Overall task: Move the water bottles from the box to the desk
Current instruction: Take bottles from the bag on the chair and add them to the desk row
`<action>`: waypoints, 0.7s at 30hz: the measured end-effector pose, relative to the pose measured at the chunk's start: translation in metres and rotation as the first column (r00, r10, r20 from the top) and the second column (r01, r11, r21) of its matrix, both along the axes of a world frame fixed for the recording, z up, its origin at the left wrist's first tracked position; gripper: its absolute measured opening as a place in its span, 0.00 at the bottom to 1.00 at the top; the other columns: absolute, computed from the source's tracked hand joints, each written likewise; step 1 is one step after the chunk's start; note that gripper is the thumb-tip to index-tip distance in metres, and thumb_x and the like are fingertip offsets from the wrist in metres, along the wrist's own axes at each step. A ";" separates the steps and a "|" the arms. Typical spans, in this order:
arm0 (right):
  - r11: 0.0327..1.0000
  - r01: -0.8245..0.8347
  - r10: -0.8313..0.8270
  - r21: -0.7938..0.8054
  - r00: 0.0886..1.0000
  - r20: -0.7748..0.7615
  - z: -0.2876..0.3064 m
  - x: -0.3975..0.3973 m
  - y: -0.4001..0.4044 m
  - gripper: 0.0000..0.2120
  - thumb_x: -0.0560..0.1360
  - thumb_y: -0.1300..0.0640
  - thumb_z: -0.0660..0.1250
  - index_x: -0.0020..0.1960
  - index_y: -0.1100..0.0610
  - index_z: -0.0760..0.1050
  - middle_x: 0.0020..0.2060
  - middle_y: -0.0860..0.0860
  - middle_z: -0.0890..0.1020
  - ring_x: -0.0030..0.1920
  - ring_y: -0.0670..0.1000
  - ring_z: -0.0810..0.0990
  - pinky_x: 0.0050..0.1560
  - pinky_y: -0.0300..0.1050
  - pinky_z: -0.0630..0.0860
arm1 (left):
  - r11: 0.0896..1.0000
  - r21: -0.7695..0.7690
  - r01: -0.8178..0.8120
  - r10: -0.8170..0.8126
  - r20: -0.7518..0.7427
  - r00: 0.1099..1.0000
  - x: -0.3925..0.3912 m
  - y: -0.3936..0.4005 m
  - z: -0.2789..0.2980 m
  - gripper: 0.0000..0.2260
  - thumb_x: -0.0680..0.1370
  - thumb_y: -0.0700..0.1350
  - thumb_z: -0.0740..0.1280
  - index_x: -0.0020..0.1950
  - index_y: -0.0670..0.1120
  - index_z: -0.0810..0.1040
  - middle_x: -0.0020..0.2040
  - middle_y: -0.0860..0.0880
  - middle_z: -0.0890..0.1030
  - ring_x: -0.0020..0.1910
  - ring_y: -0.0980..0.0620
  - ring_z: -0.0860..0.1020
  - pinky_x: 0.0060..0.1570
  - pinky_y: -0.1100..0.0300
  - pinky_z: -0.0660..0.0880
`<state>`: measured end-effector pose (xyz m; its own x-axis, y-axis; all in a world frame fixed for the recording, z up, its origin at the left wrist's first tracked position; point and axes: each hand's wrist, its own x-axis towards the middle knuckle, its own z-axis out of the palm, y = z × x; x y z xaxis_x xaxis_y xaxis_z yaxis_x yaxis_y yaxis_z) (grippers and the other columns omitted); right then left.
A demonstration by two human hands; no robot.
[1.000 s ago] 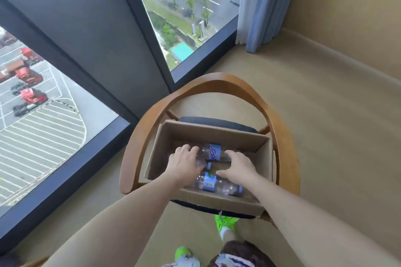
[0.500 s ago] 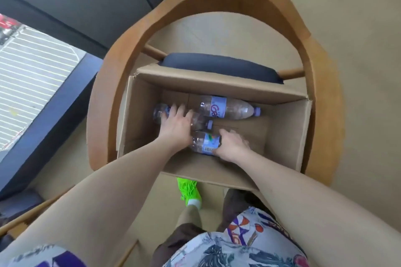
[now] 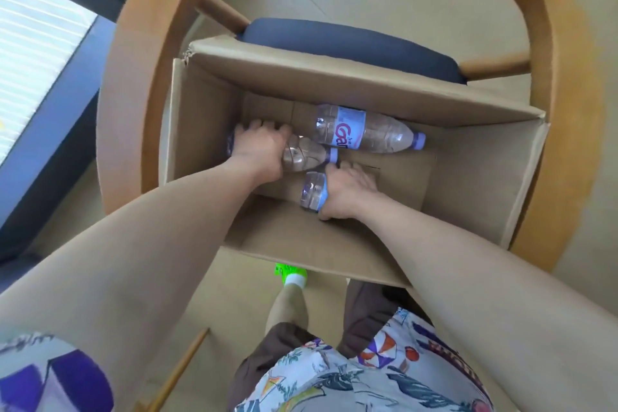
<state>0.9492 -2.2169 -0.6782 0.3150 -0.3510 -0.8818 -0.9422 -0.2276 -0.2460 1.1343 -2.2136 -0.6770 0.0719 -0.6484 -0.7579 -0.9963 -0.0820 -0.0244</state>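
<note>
Item one: cardboard box, open-topped, resting on the dark seat cushion of a wooden chair.

Item two: left hand, reaching into the box near its left wall, fingers curled over a lying bottle. I see this bottle's clear shoulder and purple cap sticking out to the right of the hand; its base end is hidden beneath the palm.

Item three: right hand, toward the box's near wall, wrapped around a second bottle, whose base and blue label show just left of the fingers; its cap end I cannot see.

Item four: third bottle, lying free along the far wall, cap pointing right, touched by neither hand.

Count, as I read it: three bottles, all inside the box; two hands, each clamped on one bottle.
</note>
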 end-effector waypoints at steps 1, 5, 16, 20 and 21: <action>1.000 0.013 -0.013 0.009 1.000 0.002 0.002 -0.002 -0.003 0.34 0.61 0.48 0.79 0.64 0.52 0.73 0.61 0.55 0.73 0.64 0.58 0.72 0.60 0.51 0.75 | 1.000 0.019 -0.025 0.025 -0.004 1.000 0.000 0.002 0.001 0.27 0.69 0.47 0.73 0.67 0.49 0.73 0.62 0.43 0.78 0.64 0.39 0.74 0.60 0.44 0.72; 0.989 0.136 -0.139 0.053 0.988 0.069 0.009 -0.013 -0.006 0.27 0.56 0.52 0.80 0.50 0.49 0.71 0.51 0.49 0.78 0.50 0.55 0.79 0.42 0.44 0.74 | 0.981 0.107 -0.161 0.165 -0.037 0.986 -0.001 0.017 0.004 0.29 0.64 0.52 0.77 0.64 0.50 0.75 0.56 0.46 0.81 0.57 0.41 0.80 0.48 0.53 0.76; 0.902 0.432 -0.425 -0.005 0.888 0.176 0.086 -0.021 -0.014 0.30 0.51 0.49 0.78 0.49 0.48 0.69 0.42 0.45 0.79 0.42 0.52 0.80 0.35 0.44 0.72 | 0.890 0.104 -0.445 0.457 -0.195 0.868 0.011 0.018 0.085 0.27 0.54 0.55 0.77 0.49 0.51 0.73 0.40 0.53 0.79 0.36 0.52 0.77 0.30 0.61 0.70; 0.719 0.692 -0.680 0.061 0.683 0.266 0.139 -0.010 -0.029 0.36 0.49 0.48 0.79 0.53 0.51 0.69 0.47 0.47 0.79 0.45 0.48 0.79 0.38 0.44 0.75 | 0.750 0.127 -0.649 0.651 -0.312 0.692 0.022 0.006 0.138 0.26 0.50 0.57 0.77 0.45 0.51 0.79 0.42 0.51 0.83 0.39 0.52 0.82 0.35 0.59 0.79; 0.674 0.734 -0.720 0.086 0.626 0.299 0.155 -0.006 -0.031 0.35 0.49 0.48 0.79 0.52 0.51 0.70 0.48 0.48 0.80 0.45 0.48 0.80 0.37 0.44 0.75 | 0.721 0.125 -0.681 0.675 -0.350 0.650 0.025 0.004 0.154 0.25 0.50 0.56 0.77 0.44 0.49 0.81 0.41 0.50 0.85 0.39 0.52 0.83 0.37 0.57 0.81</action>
<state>0.9435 -2.2476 -0.5236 0.1720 -0.6096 -0.7738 -0.6918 0.4845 -0.5355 1.1594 -2.2094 -0.5225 0.2330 -0.5383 -0.8099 -0.5996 -0.7352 0.3162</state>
